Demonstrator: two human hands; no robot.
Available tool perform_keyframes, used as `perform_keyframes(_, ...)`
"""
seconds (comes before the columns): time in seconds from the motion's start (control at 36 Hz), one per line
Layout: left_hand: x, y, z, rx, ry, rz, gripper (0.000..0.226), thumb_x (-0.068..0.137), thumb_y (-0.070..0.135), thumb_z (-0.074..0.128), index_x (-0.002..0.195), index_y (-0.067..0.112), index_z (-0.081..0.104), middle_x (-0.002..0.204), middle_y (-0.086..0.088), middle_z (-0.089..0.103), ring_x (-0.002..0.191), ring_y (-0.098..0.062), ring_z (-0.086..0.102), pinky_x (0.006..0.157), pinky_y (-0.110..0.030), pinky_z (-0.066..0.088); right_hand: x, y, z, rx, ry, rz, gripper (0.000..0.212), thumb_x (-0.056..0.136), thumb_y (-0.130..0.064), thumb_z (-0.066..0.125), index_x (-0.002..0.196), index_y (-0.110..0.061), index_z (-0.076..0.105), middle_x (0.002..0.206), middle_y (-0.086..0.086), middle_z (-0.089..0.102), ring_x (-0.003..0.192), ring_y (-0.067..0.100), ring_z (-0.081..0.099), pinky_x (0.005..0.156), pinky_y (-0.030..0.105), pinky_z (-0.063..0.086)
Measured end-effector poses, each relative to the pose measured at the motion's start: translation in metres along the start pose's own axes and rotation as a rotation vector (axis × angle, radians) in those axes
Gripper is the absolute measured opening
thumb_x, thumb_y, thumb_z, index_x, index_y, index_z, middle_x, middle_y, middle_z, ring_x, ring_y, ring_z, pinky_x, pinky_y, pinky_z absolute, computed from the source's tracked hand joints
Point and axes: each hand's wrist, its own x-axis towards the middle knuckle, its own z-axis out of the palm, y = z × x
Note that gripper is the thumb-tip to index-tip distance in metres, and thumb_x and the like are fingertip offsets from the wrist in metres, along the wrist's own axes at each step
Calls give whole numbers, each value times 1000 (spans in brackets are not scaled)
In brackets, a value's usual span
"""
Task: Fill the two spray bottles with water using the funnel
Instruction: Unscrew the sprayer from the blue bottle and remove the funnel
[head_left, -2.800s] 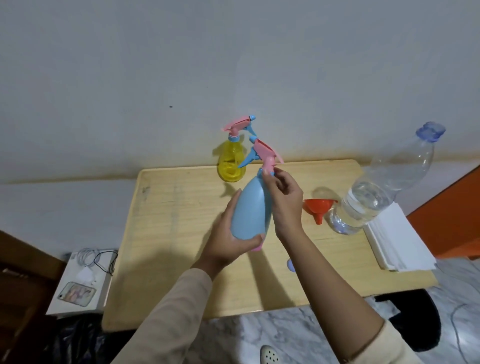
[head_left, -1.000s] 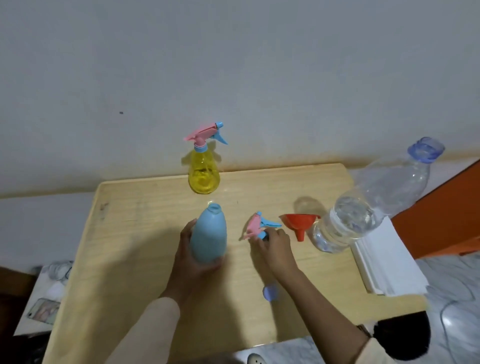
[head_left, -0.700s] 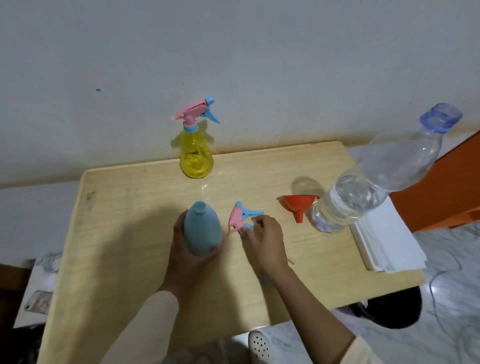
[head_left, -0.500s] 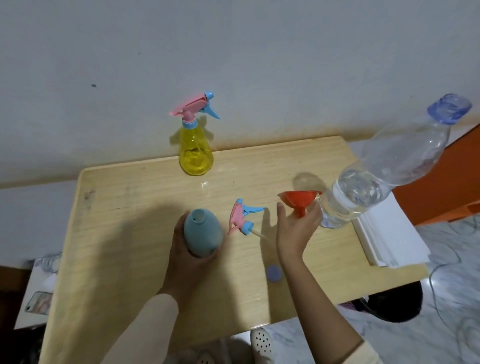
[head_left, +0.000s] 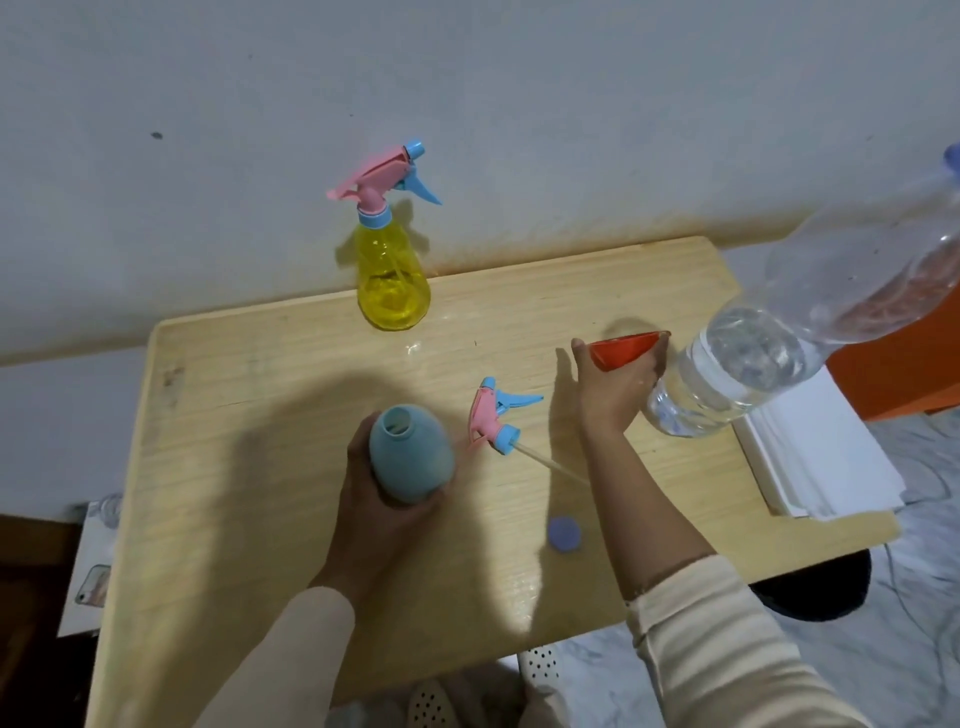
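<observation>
A plain off-white wall rises behind a light wooden desk. Grey marbled floor shows lower right, below an orange panel.

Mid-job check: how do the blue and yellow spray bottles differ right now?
The blue bottle is opaque with its neck open, its loose trigger head lying beside it on the table; the yellow bottle is see-through with its sprayer on. The left hand grips the blue bottle mid-table; the yellow bottle stands untouched by the wall. Both share the same rounded shape.
</observation>
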Motion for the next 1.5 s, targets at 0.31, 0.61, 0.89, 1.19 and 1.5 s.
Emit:
perform_keyframes(0.31, -1, -3, 5, -40, 48, -35, 94, 57, 43, 84, 132, 56, 28, 138, 12, 41, 126, -18, 47, 97, -49, 49, 2, -12, 0, 85, -35, 43, 91, 72, -30, 80, 142, -7, 27, 140, 11, 38, 124, 26, 45, 87, 21, 40)
perform_keyframes(0.61, -5, 13, 8, 36, 181, -38, 87, 57, 52, 81, 131, 36, 37, 125, 8, 43, 115, -5, 46, 100, -37, 46, -101, -77, -21, 561, -671, -94, 68, 69, 5, 78, 124, -10, 41, 117, -1, 51, 91, -11, 58, 73, 8, 47)
perform_keyframes(0.89, -8, 15, 1, 5, 112, -68, 90, 69, 49, 78, 144, 29, 34, 135, 3, 52, 119, -11, 54, 93, -26, 50, -147, -88, -46, 594, -913, -310, 82, 55, -6, 80, 126, -17, 42, 128, 0, 47, 110, -3, 54, 85, 15, 47)
perform_keyframes(1.19, -4, 29, -4, 54, 89, -55, 69, 65, 32, 81, 124, 11, 52, 109, 0, 64, 95, -3, 62, 79, -17, 49, -165, -70, -38, 332, -873, -420, 86, 56, -20, 85, 128, -23, 39, 125, -13, 47, 111, -10, 50, 88, 9, 42)
perform_keyframes(1.5, -10, 27, -10, 142, 142, 12, 79, 60, 49, 71, 124, 6, 52, 110, -4, 56, 104, -24, 56, 88, -46, 50, -164, -72, -35, 219, -864, -371, 83, 63, -22, 87, 131, -24, 39, 128, -6, 47, 120, 10, 49, 94, 23, 48)
